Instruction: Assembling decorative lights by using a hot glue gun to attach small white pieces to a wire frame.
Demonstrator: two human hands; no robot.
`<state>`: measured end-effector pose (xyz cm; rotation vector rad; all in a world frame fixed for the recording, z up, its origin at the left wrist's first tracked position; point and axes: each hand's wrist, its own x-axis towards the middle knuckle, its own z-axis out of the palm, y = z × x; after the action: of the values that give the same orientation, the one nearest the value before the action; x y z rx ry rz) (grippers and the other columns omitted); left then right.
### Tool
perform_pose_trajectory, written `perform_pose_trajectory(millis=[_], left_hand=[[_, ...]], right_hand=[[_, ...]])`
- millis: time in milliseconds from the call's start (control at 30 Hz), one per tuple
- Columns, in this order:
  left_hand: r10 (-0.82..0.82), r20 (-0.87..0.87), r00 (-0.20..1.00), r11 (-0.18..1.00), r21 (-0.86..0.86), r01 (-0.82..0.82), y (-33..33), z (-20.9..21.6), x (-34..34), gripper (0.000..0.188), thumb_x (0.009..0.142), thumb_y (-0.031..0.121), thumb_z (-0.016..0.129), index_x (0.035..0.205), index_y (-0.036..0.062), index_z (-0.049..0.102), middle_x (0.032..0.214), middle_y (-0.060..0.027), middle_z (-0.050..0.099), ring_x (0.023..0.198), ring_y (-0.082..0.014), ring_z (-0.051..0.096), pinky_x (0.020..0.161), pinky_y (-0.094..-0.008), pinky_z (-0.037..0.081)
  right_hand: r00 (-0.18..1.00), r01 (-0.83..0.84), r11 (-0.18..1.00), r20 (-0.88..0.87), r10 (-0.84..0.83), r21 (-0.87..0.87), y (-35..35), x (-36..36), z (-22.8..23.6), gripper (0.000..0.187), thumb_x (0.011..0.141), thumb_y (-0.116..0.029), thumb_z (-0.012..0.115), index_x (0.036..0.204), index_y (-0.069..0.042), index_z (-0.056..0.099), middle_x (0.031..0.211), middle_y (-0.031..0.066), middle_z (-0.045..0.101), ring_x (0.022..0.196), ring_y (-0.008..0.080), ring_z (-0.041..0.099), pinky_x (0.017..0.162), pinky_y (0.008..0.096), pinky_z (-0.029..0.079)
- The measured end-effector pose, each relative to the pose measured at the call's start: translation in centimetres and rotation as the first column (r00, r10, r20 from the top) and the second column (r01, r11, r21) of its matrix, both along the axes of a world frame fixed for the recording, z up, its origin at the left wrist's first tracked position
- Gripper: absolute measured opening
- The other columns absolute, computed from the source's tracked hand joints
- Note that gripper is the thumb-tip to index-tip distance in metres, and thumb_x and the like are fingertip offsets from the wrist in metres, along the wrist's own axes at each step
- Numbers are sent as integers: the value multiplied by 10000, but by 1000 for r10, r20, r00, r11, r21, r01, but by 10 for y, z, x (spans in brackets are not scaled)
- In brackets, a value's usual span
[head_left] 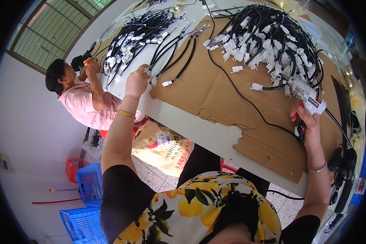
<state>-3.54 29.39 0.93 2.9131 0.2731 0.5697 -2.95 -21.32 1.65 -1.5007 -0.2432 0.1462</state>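
— Two hands are out over the tabletop (199, 128). What does each one have?

— The left hand (137, 80) is closed around the ends of a small bunch of black cables (173, 51) with white plugs, at the near left edge of the brown cardboard sheet (215, 91). The cables fan away from the fist toward the far side.

— And the right hand (309, 122)?

— It rests at the right side of the cardboard, fingers curled against a white power strip (311, 99) with a red light on it. A small dark tool (301, 132) sits under the palm; whether the fingers actually clamp it, I cannot tell.

— What lies around them?

— A big heap of black cables with white connectors (272, 40) just behind the power strip, and a single black cable running from it across the cardboard toward the right hand. A second heap (136, 30) lies farther left.

— Anyone else there?

— Another person in a pink top (83, 101) sits at the far left end of the tabletop, both hands up by that second heap. Blue crates (87, 183) stand on the floor below.
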Motion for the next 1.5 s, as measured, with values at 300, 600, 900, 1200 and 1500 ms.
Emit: perform_pose_trajectory(millis=[300, 600, 900, 1200, 1500], left_hand=[[93, -73, 993, 983, -150, -103, 3, 9, 9, 359, 682, 110, 630, 1031, 96, 547, 768, -113, 634, 705, -217, 612, 648, -293, 479], [64, -90, 994, 980, -184, -79, 17, 7, -1, 366, 682, 140, 636, 1033, 89, 543, 736, -120, 625, 694, -193, 606, 641, -289, 470], [134, -22, 991, 966, -218, -136, 51, -2, 20, 350, 689, 117, 589, 1036, 122, 544, 817, -111, 625, 753, -227, 601, 706, -314, 468], [116, -127, 985, 951, -274, -147, 48, -10, 6, 414, 675, 69, 616, 1078, 76, 523, 810, -116, 619, 725, -185, 592, 662, -279, 470], [-52, 115, 992, 978, -196, 74, 17, 6, -19, 372, 669, 42, 599, 1035, 73, 536, 805, -73, 612, 745, -169, 578, 679, -288, 463]], right_hand=[[1000, 0, 1000, -7, 0, -8, 0, 0, 0, 227, 764, -235, 558, 804, -14, 529, 681, 62, 531, 628, 129, 477, 603, 242, 373], [1000, 11, 1000, -19, -11, 0, 0, 1, -1, 245, 749, -239, 572, 832, -15, 517, 673, 62, 520, 613, 125, 468, 592, 238, 372], [1000, 13, 1000, -8, -13, -2, 2, 1, -1, 257, 749, -235, 570, 865, -21, 487, 663, 64, 505, 609, 134, 456, 582, 242, 362], [999, 18, 1000, -32, -18, 25, 5, -1, 3, 227, 755, -231, 564, 718, -8, 541, 676, 55, 532, 619, 124, 471, 590, 238, 361], [1000, 20, 1000, -9, -20, -2, 3, -1, 2, 230, 755, -235, 561, 717, -9, 542, 685, 54, 534, 624, 123, 470, 593, 236, 361]])
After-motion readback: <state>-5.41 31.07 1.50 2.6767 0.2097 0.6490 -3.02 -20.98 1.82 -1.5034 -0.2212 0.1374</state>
